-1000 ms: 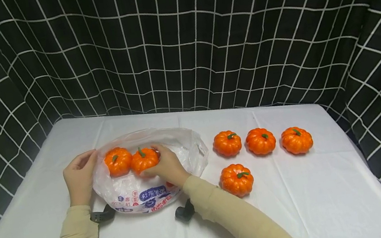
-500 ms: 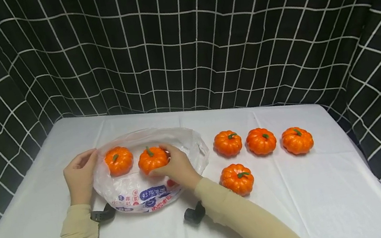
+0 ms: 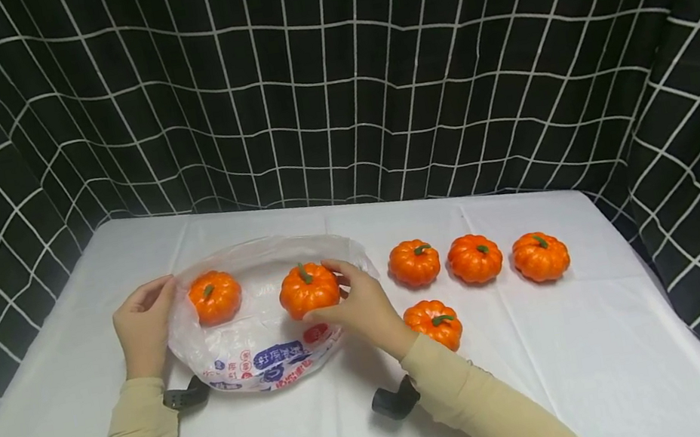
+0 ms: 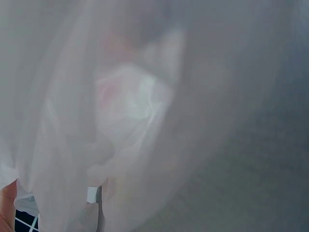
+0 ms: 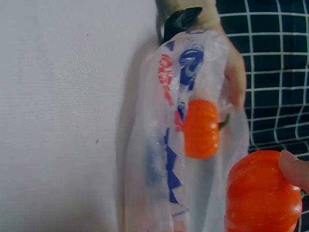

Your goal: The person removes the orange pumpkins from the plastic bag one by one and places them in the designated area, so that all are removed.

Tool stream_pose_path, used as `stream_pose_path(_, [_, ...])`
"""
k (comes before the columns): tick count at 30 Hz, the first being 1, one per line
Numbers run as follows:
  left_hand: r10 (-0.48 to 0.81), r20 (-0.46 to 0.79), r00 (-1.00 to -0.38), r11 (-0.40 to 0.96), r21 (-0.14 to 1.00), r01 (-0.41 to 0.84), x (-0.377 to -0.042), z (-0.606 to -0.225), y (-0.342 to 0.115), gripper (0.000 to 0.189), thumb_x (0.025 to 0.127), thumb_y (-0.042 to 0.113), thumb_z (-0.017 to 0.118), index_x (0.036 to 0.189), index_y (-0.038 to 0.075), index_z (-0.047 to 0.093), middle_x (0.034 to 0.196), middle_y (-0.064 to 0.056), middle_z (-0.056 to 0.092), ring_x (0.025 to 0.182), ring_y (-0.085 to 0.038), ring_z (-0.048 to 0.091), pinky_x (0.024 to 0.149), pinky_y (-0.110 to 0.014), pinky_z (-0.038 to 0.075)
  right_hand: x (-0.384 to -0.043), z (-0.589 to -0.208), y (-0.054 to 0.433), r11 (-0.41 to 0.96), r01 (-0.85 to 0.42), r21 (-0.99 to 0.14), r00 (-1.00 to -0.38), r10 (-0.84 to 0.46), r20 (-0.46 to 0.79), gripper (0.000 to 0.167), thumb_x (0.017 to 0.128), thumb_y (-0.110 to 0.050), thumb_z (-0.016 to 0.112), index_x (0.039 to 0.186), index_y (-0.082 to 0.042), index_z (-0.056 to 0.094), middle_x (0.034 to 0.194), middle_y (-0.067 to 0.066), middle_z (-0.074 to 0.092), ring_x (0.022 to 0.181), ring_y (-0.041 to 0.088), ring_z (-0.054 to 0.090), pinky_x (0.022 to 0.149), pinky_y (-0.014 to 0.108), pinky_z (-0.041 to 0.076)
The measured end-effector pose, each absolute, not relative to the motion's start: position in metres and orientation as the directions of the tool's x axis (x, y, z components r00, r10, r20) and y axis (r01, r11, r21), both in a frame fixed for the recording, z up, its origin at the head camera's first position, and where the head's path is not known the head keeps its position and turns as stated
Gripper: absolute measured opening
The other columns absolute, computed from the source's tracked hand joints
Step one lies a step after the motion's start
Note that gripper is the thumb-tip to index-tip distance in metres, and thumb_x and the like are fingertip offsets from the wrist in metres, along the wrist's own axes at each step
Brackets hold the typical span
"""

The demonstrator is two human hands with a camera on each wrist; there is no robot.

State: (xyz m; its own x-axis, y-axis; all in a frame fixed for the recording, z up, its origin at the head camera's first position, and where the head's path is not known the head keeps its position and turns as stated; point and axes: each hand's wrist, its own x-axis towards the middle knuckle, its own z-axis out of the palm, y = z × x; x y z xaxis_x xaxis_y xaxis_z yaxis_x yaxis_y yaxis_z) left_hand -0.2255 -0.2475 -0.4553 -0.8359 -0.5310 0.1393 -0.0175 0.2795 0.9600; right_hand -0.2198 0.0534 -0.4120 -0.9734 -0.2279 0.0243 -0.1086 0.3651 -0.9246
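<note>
My right hand holds a small orange pumpkin with a green stem, thumb and fingers round its right side. This pumpkin is over the mouth of a white plastic bag printed in blue and red. Inside the bag, at its left end, sits another pumpkin. My left hand pinches the bag's left edge between thumb and fingers. In the right wrist view, the held pumpkin is large at lower right, under my thumb. Bag plastic fills most of the left wrist view.
On the white-covered table, a row of pumpkins stands right of the bag. One more pumpkin lies nearer, close to my right forearm. A black cloth with a white grid surrounds the table's back and sides.
My right hand has moved right with its pumpkin, away from the pumpkin at the bag's left end. My left hand keeps its grip on the bag's edge.
</note>
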Motion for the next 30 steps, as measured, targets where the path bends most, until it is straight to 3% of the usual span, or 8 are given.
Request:
stream_pose_path(21, [-0.530,0.155,-0.834,0.275,0.962,0.004,-0.225,-0.457,-0.247,0.038,0.092,0.039,0.070,0.115,0.008,0.073,0.118,-0.002,0.073,0.100,0.005,0.060,0.097,-0.017,0.053,-0.194,-0.386,0.115,0.369,-0.088,-0.925,-0.984,-0.177,0.023,0.084,0.073,-0.014,0.088,0.145,-0.005,0.046,0.149,0.012,0.049,0.138,0.031,0.048,0.114,0.044,0.042])
stream_pose_path(30, [-0.536,0.139,-0.833,0.284,0.958,-0.023,-0.227,-0.458,-0.248,0.039,0.092,0.040,0.069,0.117,0.010,0.073,0.121,-0.005,0.072,0.102,0.005,0.060,0.099,-0.022,0.053,-0.190,-0.374,0.147,0.426,-0.032,-0.904,-0.995,-0.096,-0.011,0.086,0.073,-0.025,0.089,0.146,-0.010,0.046,0.147,0.013,0.051,0.134,0.034,0.051,0.115,0.047,0.042])
